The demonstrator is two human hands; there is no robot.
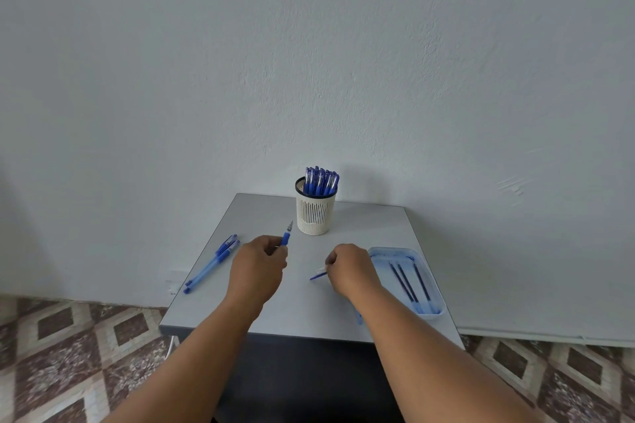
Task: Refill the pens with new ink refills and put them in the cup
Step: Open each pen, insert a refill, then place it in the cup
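Head view: left hand (256, 269) is gripping a blue pen (286, 236) above the table (371, 223), long axis upright, tip pointing up toward the slatted cup (315, 213) of pens. Right hand (350, 269) is pinching a blue pen cap (318, 275), pointing left, beside the refill tray (433, 285).

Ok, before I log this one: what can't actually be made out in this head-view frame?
- Pen in the left hand: only its tip end shows; the fist hides the barrel.
- Item in the right hand: a short blue-and-clear end pokes out; too little to tell cap from barrel.
- Blue object at the table's front edge: mostly behind the right forearm.
- Pens in the cup: too bunched to count.
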